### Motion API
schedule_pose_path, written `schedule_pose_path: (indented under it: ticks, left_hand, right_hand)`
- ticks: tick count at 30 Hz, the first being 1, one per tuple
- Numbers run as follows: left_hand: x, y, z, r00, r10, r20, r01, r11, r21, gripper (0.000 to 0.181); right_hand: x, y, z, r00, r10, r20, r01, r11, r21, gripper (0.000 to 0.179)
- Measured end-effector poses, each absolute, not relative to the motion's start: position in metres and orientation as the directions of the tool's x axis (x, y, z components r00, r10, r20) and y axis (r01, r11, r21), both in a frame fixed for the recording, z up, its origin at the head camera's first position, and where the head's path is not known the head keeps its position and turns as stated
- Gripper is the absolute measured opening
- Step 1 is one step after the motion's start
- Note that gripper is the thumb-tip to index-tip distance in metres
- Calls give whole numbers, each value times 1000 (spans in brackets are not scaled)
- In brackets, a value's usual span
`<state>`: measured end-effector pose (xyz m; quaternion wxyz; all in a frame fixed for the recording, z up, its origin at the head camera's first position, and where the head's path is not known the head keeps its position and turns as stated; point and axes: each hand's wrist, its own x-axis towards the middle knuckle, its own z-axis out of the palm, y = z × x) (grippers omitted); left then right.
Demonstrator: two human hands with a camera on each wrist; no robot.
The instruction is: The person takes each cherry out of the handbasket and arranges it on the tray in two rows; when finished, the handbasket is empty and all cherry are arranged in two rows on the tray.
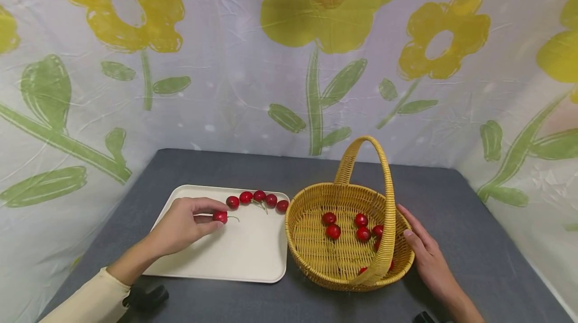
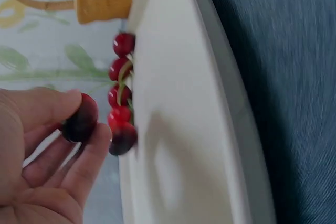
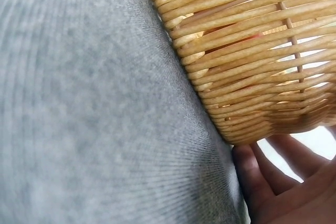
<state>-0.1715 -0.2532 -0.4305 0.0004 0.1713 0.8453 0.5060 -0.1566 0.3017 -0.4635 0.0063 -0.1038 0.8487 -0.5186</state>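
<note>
Cream tray (image 1: 253, 253): one, rectangular with rounded corners, lying flat on the dark surface (image 1: 226, 167).
Cherry row (image 1: 259, 196): five red cherries, ranged side by side along the tray's far edge, toward its right-hand corner.
Held cherry (image 1: 220, 217): one, its single stem (image 1: 233, 218) pointing right, near the left end of the row.
Left hand (image 1: 185, 225): pinches the held cherry between thumb and fingers.
Wicker basket (image 1: 311, 258): one, yellow, upright just beside the tray, with one arched handle (image 1: 389, 212).
Basket cherries (image 1: 333, 231): at least eight, some partly behind the handle; exact total cannot be told.
Right hand (image 1: 426, 258): grasps nothing; fingers extended, resting against the basket's outer side.
Backdrop (image 1: 217, 77): pale printed cloth, at least five yellow flowers.
</note>
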Motion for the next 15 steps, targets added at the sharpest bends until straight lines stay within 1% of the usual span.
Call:
schedule_pose_path:
  ticks: [6, 11, 15]
  left_hand:
    - [-191, -260, -443, -946, 270, 178, 307, 573, 760, 26]
    - [-202, -260, -449, -948, 242, 209, 318, 638, 702, 26]
    - [-210, -259, -449, -940, 245, 239, 342, 662, 667, 30]
  right_hand:
    - [-157, 301, -464, -978, -186, 96, -170, 436, -884, 53]
    - [-157, 301, -464, -980, -177, 93, -164, 448, -879, 52]
    - [-157, 301, -463, -981, -171, 96, -165, 457, -874, 52]
